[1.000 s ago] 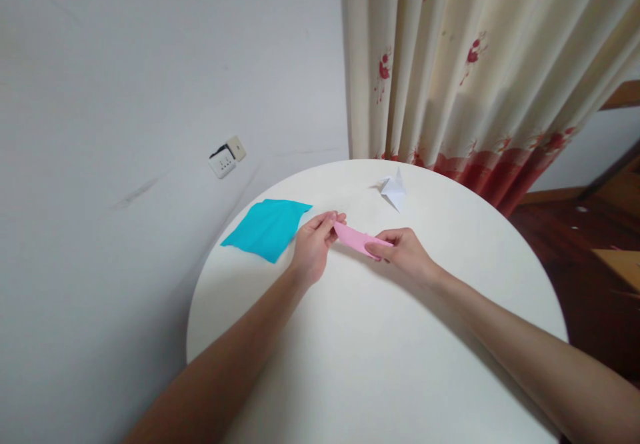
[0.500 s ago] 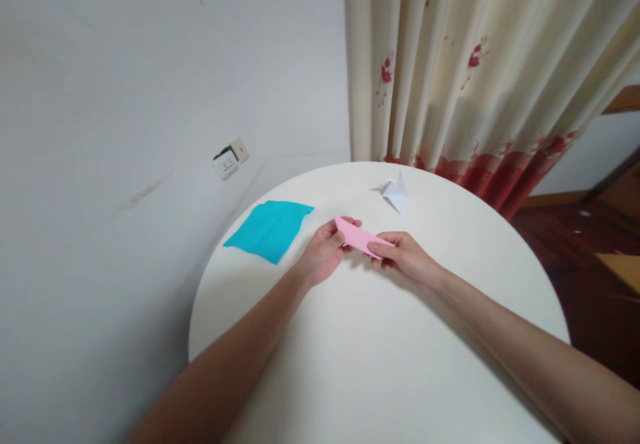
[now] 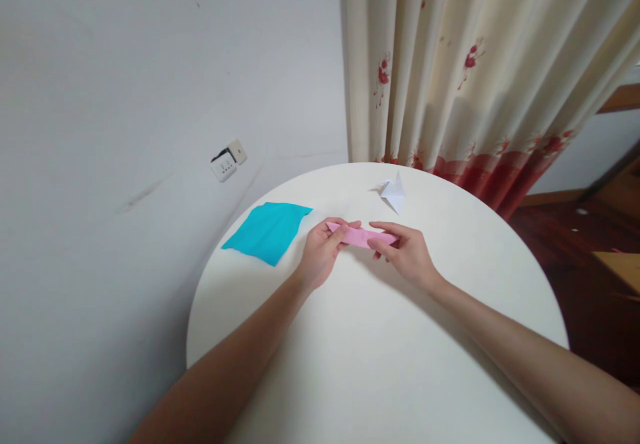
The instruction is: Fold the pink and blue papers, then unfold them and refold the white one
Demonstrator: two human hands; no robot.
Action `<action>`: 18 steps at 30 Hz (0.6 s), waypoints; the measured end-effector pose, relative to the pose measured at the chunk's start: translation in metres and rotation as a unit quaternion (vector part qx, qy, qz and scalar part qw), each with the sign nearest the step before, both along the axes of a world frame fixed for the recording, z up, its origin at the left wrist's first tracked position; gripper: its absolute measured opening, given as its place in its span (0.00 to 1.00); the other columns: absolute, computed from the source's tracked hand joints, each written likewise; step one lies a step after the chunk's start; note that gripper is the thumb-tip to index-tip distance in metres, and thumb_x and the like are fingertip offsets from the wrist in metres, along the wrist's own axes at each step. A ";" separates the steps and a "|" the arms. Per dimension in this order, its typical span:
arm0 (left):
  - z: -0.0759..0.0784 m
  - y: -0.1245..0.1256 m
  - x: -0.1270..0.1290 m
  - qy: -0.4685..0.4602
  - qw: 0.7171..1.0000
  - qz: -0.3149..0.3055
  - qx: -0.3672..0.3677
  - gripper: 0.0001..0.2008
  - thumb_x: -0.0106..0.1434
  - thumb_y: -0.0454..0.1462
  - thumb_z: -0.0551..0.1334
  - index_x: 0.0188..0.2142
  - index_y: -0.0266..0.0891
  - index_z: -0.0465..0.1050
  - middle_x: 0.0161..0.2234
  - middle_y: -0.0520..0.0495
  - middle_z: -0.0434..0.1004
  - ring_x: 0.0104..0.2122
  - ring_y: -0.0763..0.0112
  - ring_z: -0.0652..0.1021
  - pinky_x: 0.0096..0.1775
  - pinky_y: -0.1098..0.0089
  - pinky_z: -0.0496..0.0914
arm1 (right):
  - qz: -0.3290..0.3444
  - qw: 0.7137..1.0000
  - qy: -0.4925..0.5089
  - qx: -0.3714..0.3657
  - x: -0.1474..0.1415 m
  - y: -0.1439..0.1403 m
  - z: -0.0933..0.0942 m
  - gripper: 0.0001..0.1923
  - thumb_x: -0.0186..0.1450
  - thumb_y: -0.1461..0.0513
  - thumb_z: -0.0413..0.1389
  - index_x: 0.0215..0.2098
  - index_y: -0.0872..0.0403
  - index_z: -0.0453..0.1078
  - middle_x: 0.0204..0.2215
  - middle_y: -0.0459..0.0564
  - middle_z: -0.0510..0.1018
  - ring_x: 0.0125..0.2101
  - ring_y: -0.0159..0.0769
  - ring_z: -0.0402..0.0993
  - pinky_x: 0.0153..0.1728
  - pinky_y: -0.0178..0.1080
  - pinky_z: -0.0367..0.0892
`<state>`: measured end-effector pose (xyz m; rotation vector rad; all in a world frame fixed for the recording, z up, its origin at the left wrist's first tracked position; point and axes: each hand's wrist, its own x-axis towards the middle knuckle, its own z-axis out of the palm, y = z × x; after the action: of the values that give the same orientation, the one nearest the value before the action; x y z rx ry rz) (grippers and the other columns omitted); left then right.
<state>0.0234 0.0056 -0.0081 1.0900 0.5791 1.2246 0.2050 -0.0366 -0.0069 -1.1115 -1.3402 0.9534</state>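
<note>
A narrow folded strip of pink paper (image 3: 361, 236) is held just above the round white table (image 3: 380, 364), lying almost level. My left hand (image 3: 321, 253) pinches its left end between thumb and fingers. My right hand (image 3: 406, 252) grips its right end. A flat turquoise paper square (image 3: 268, 230) lies on the table to the left of my left hand. A small white folded paper figure (image 3: 393, 193) stands near the table's far edge, behind both hands.
The table stands close to a grey wall with a socket (image 3: 227, 160) on the left. A cream curtain with red flowers (image 3: 475, 71) hangs behind it. Dark wooden floor and wooden furniture (image 3: 617, 257) show at the right.
The pink paper has turned from slanted to nearly level and narrower-looking. Both hands shifted slightly around it, still holding its ends.
</note>
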 end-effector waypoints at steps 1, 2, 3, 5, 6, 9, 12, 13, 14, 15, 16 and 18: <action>0.000 0.000 0.000 0.001 1.000 0.008 0.003 0.11 0.59 0.39 0.70 0.37 0.37 0.72 0.41 0.41 0.83 0.44 0.64 0.80 0.49 0.63 0.70 | -0.011 1.000 0.002 0.016 0.000 0.000 -0.001 0.24 0.57 0.54 0.65 0.48 0.58 0.77 0.22 0.49 0.80 0.19 0.32 0.71 0.21 0.33 0.63; 0.000 0.000 0.001 0.002 1.000 0.013 0.007 0.11 0.59 0.39 0.70 0.37 0.37 0.72 0.41 0.41 0.83 0.44 0.63 0.80 0.49 0.63 0.70 | -0.018 0.999 0.004 0.028 0.000 0.000 -0.001 0.22 0.57 0.54 0.65 0.47 0.59 0.78 0.22 0.50 0.80 0.19 0.32 0.72 0.21 0.34 0.64; 0.001 0.000 0.001 0.005 1.000 0.017 0.012 0.11 0.59 0.40 0.69 0.37 0.37 0.71 0.41 0.41 0.83 0.44 0.63 0.80 0.49 0.62 0.70 | -0.022 0.999 0.008 0.036 0.000 0.000 -0.002 0.21 0.58 0.54 0.65 0.44 0.59 0.78 0.22 0.50 0.80 0.19 0.32 0.72 0.21 0.34 0.65; 0.001 -0.001 0.000 0.024 0.999 0.018 0.026 0.11 0.60 0.40 0.69 0.37 0.38 0.70 0.42 0.40 0.83 0.44 0.62 0.81 0.49 0.62 0.70 | -0.026 0.999 0.019 0.041 0.001 0.001 -0.002 0.18 0.59 0.54 0.64 0.41 0.59 0.79 0.21 0.51 0.80 0.19 0.32 0.72 0.22 0.34 0.67; 0.001 -0.001 0.000 0.038 0.999 0.018 0.034 0.12 0.59 0.40 0.69 0.37 0.38 0.70 0.42 0.39 0.83 0.44 0.62 0.81 0.49 0.61 0.70 | -0.027 0.998 0.025 0.041 0.001 0.001 -0.003 0.17 0.59 0.54 0.64 0.40 0.59 0.80 0.21 0.50 0.80 0.19 0.32 0.73 0.22 0.34 0.67; 0.001 -0.001 -0.001 0.079 0.995 0.022 0.052 0.12 0.58 0.39 0.70 0.37 0.38 0.69 0.43 0.39 0.83 0.44 0.60 0.81 0.49 0.60 0.71 | -0.024 0.999 0.031 0.037 0.002 0.003 -0.004 0.17 0.59 0.54 0.65 0.39 0.58 0.79 0.20 0.50 0.79 0.19 0.33 0.73 0.21 0.34 0.67; -0.001 -0.001 -0.002 0.097 0.992 0.058 0.061 0.12 0.58 0.39 0.70 0.35 0.37 0.70 0.41 0.39 0.83 0.42 0.60 0.82 0.47 0.60 0.72 | -0.004 0.999 0.029 0.026 0.003 0.005 -0.005 0.18 0.58 0.54 0.65 0.40 0.58 0.79 0.20 0.50 0.80 0.20 0.33 0.74 0.22 0.34 0.68; -0.002 -0.001 -0.001 0.099 0.991 0.067 0.062 0.12 0.58 0.40 0.70 0.35 0.37 0.70 0.41 0.39 0.83 0.42 0.60 0.82 0.47 0.60 0.73 | 0.001 0.999 0.029 0.023 0.003 0.006 -0.006 0.18 0.58 0.54 0.65 0.41 0.59 0.78 0.21 0.50 0.80 0.20 0.34 0.75 0.22 0.34 0.68; -0.003 -0.001 -0.001 0.099 0.991 0.071 0.061 0.12 0.57 0.40 0.70 0.36 0.37 0.70 0.42 0.39 0.83 0.42 0.61 0.81 0.47 0.60 0.73 | 0.002 0.999 0.029 0.020 0.003 0.006 -0.006 0.18 0.58 0.55 0.65 0.41 0.59 0.78 0.21 0.50 0.80 0.20 0.34 0.76 0.22 0.34 0.69; -0.003 -0.002 0.000 0.102 0.990 0.072 0.059 0.14 0.56 0.39 0.70 0.38 0.38 0.70 0.42 0.40 0.82 0.42 0.61 0.81 0.47 0.61 0.73 | 0.000 0.999 0.030 0.019 0.003 0.007 -0.007 0.18 0.58 0.55 0.65 0.41 0.59 0.78 0.21 0.50 0.80 0.21 0.35 0.76 0.23 0.34 0.69; -0.004 -0.002 0.000 0.109 0.990 0.072 0.055 0.15 0.55 0.39 0.71 0.39 0.38 0.70 0.42 0.40 0.82 0.43 0.61 0.81 0.46 0.62 0.73 | -0.003 0.999 0.030 0.019 0.003 0.007 -0.008 0.18 0.58 0.55 0.65 0.41 0.59 0.77 0.21 0.50 0.80 0.21 0.36 0.77 0.23 0.34 0.69; -0.004 -0.003 0.001 0.133 0.986 0.084 0.050 0.16 0.53 0.39 0.72 0.38 0.38 0.71 0.40 0.42 0.82 0.41 0.62 0.81 0.44 0.64 0.73 | -0.003 1.000 0.025 0.020 0.003 0.007 -0.008 0.18 0.57 0.55 0.66 0.41 0.58 0.77 0.22 0.51 0.80 0.22 0.36 0.77 0.23 0.35 0.70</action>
<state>0.0241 0.0029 -0.0124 1.3232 0.8350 1.2723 0.2076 -0.0299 -0.0150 -1.0550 -1.3104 0.9412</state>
